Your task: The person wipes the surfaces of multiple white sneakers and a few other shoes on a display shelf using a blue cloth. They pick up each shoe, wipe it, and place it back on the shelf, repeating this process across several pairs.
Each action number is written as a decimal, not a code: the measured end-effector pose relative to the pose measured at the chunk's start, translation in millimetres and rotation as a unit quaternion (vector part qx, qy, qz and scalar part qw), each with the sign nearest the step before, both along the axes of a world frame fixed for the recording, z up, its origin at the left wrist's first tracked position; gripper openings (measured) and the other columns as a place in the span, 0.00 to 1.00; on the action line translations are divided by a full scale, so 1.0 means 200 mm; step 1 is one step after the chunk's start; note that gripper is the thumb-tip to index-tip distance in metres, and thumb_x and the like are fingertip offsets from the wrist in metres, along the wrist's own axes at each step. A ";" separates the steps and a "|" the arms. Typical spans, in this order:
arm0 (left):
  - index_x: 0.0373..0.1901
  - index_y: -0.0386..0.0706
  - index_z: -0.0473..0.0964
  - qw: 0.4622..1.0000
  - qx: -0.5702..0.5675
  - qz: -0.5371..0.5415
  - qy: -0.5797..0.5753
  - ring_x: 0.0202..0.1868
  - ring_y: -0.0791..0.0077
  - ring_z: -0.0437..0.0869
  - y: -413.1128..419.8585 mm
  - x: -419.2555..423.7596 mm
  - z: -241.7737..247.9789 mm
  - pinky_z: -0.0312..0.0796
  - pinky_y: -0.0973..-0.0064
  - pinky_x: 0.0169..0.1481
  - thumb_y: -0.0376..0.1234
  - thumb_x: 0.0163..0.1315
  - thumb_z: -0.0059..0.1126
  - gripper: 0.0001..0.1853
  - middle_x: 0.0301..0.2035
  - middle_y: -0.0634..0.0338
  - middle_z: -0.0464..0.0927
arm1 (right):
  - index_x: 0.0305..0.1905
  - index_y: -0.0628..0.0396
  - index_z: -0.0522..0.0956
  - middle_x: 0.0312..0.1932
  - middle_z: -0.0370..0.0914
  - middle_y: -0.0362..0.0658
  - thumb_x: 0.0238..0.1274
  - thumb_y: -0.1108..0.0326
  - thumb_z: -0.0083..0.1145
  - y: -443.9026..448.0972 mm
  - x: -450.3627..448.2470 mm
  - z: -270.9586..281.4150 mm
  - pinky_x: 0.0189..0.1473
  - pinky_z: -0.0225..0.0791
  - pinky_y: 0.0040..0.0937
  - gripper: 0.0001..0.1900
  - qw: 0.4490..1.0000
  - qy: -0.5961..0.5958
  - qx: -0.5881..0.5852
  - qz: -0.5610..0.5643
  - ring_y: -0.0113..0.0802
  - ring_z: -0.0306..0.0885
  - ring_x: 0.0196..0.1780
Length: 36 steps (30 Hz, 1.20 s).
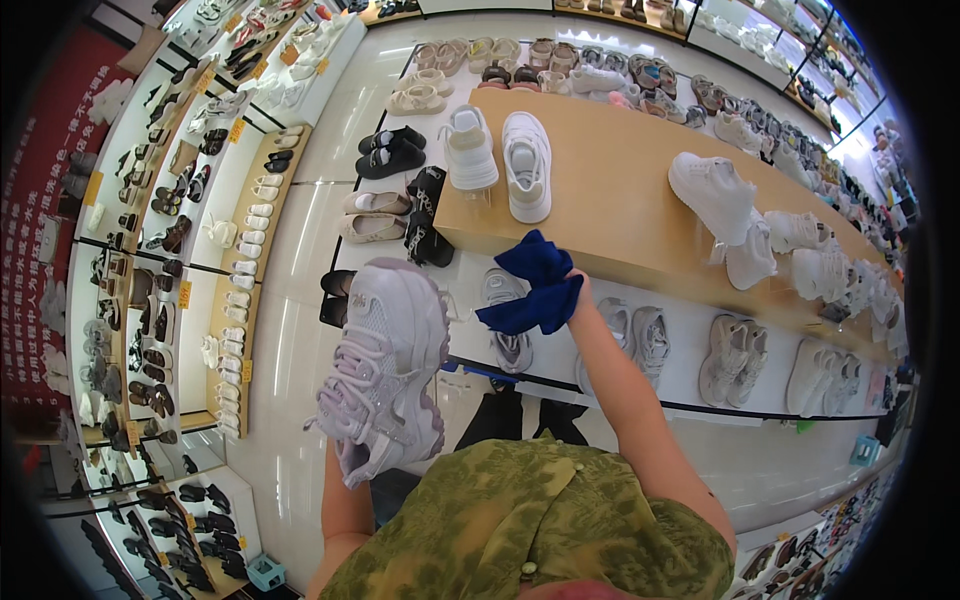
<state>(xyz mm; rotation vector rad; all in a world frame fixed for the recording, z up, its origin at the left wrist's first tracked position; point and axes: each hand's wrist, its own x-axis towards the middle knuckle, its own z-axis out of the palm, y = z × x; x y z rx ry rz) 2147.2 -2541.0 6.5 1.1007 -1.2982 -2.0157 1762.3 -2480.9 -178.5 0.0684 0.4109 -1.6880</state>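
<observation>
A chunky white and lavender sneaker (382, 367) is held up at the left, its toe towards the top of the view and its sole facing right. My left forearm runs up behind its heel; the shoe hides my left hand, which holds it. A crumpled dark blue cloth (536, 289) is gripped in my right hand (581, 289) above the near edge of the wooden display platform (607, 180). Beyond the cloth, a white sneaker (527, 169) lies on the platform beside another white sneaker (471, 150) raised on a clear stand.
More white sneakers (716, 195) stand at the platform's right. A lower white shelf (682, 390) with a dark edge holds several pairs close to my legs. Black shoes (390, 154) and beige flats (375, 227) sit left of the platform. Tall shoe shelves (274, 202) line the left wall.
</observation>
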 end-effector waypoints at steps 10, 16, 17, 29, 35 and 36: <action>0.63 0.42 0.61 0.967 0.083 -0.127 0.206 0.56 0.63 0.74 -0.26 -0.90 -0.36 0.68 0.62 0.61 0.48 0.58 0.58 0.35 0.55 0.56 0.72 | 0.54 0.57 0.72 0.51 0.74 0.55 0.45 0.62 0.42 0.72 -0.07 0.21 0.50 0.69 0.48 0.26 0.989 -0.076 -0.034 -0.119 0.53 0.74 0.48; 0.60 0.44 0.66 0.969 0.114 -0.158 0.151 0.57 0.61 0.74 -0.31 -1.87 -0.17 0.64 0.59 0.64 0.53 0.59 0.53 0.32 0.55 0.57 0.73 | 0.63 0.52 0.67 0.61 0.68 0.52 0.44 0.62 0.43 1.07 -0.09 0.21 0.53 0.67 0.50 0.33 0.976 -0.014 0.001 -0.219 0.51 0.68 0.60; 0.59 0.44 0.67 0.967 0.116 -0.169 0.151 0.57 0.61 0.74 -0.32 -1.97 -0.18 0.64 0.58 0.64 0.53 0.59 0.54 0.31 0.54 0.57 0.74 | 0.64 0.50 0.66 0.62 0.67 0.52 0.43 0.61 0.44 1.13 -0.08 0.21 0.53 0.67 0.51 0.34 0.976 0.014 -0.012 -0.216 0.51 0.68 0.61; 0.57 0.47 0.68 0.978 0.058 -0.183 0.083 0.57 0.66 0.73 -0.43 -2.20 -0.42 0.64 0.60 0.61 0.52 0.56 0.57 0.30 0.52 0.60 0.74 | 0.55 0.61 0.71 0.52 0.75 0.51 0.54 0.62 0.43 1.38 -0.03 0.07 0.54 0.68 0.42 0.24 0.966 -0.005 0.077 -0.247 0.49 0.73 0.53; 0.62 0.48 0.63 0.973 0.063 -0.223 0.018 0.58 0.63 0.68 -0.44 -2.08 -0.33 0.57 0.59 0.64 0.57 0.53 0.61 0.39 0.56 0.58 0.69 | 0.54 0.62 0.73 0.36 0.81 0.46 0.60 0.56 0.48 1.21 -0.04 -0.05 0.41 0.69 0.36 0.23 0.892 0.376 0.233 0.095 0.41 0.78 0.38; 0.58 0.51 0.66 0.972 0.070 -0.223 0.019 0.57 0.67 0.67 -0.44 -2.06 -0.31 0.56 0.58 0.63 0.57 0.54 0.60 0.34 0.54 0.62 0.69 | 0.55 0.61 0.73 0.34 0.81 0.46 0.59 0.56 0.49 1.13 0.03 -0.06 0.39 0.69 0.35 0.23 0.833 0.496 0.211 0.125 0.40 0.77 0.35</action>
